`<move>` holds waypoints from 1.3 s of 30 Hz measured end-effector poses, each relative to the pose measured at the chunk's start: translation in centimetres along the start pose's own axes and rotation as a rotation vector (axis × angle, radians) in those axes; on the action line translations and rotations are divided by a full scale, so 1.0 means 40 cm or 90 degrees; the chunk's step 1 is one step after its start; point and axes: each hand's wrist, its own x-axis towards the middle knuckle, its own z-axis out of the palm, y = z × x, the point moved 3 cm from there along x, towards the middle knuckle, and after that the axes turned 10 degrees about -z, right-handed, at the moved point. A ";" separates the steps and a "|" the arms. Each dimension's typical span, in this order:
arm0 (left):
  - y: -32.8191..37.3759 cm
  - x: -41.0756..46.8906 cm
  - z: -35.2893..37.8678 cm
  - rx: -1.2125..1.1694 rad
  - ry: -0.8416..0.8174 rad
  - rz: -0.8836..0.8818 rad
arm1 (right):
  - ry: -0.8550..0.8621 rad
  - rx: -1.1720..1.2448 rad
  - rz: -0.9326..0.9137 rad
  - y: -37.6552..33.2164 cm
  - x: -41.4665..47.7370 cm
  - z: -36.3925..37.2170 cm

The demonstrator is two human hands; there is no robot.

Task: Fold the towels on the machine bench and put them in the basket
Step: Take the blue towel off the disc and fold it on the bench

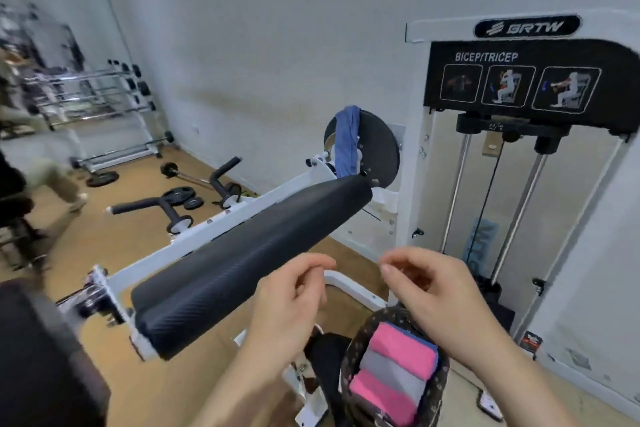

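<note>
Left hand (pixel 291 302) and right hand (pixel 429 291), nearest the lens, hover side by side off the right edge of the padded counter (pixel 249 253), above the basket (pixel 349 367). We read the fingers (pixel 311 263) of both as loosely curled, thumb close to forefinger, holding nothing. Folded towels (pixel 391 378) in pink, grey and pink, with a blue edge behind, already lie stacked in the basket. We judge the step in hand to be fetching the blue towel (pixel 348 139), which is not yet folded and hangs bunched over the black disc (pixel 377 152) just beyond the counter's far end, well apart from both hands. To do this well, we would take the cloth where it crosses the top of the disc and lift it upward rather than drag it, so it does not snag on the bolts and fittings near its lower part. We would then spread it flat along the counter before making the first fold. The towel's long axis runs near upright, following the disc's rim. Its upper end lies over the top of the disc and its lower end drops toward the counter's far end. Whether it touches the padding we cannot tell. The counter's own long axis runs from near left to far right, which suits laying the towel lengthwise.
</note>
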 end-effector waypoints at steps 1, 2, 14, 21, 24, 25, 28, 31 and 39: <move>-0.013 -0.050 -0.026 -0.021 0.016 -0.012 | -0.030 0.018 -0.022 -0.030 -0.014 0.013; -0.030 -0.101 -0.049 -0.047 0.034 -0.026 | -0.063 0.035 -0.044 -0.058 -0.032 0.026; -0.257 -0.644 -0.294 -0.003 0.293 -0.253 | -0.426 0.211 -0.149 -0.302 -0.313 0.365; -0.413 -0.787 -0.462 -0.066 0.333 -0.359 | -0.565 0.334 -0.019 -0.414 -0.429 0.638; -0.499 -0.799 -0.568 -0.053 0.368 -0.390 | -0.610 0.405 0.069 -0.459 -0.436 0.767; -0.528 -0.796 -0.612 -0.038 0.380 -0.393 | -0.612 0.436 0.118 -0.473 -0.431 0.813; -0.619 -0.777 -0.766 -0.015 0.373 -0.393 | -0.574 0.500 0.273 -0.513 -0.408 0.963; -0.713 -0.746 -0.925 -0.033 0.333 -0.397 | -0.501 0.493 0.342 -0.553 -0.362 1.110; -0.826 -0.542 -1.240 0.054 0.213 -0.322 | -0.331 0.301 0.226 -0.648 -0.133 1.309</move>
